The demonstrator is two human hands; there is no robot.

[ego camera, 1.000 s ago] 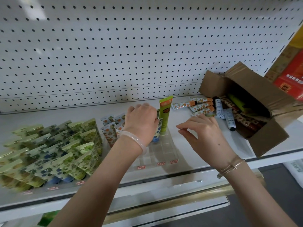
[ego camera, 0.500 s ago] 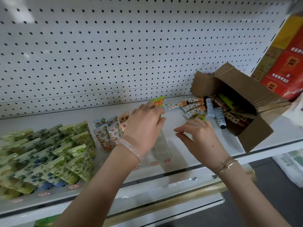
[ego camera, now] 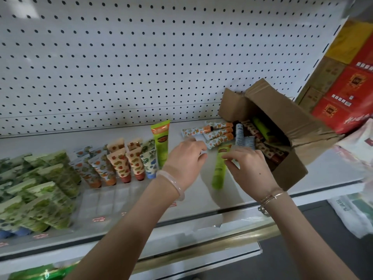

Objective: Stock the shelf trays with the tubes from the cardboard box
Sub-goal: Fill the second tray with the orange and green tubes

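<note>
Pinching the green tube (ego camera: 218,174) by its far end, right hand (ego camera: 250,168) — left hand (ego camera: 185,158) grip unclear.

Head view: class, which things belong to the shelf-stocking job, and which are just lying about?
Job: cardboard box, green tube at the right hand, orange-print tubes, clear tray, upright tubes.
Lying about: red cartons, white bag.
</note>
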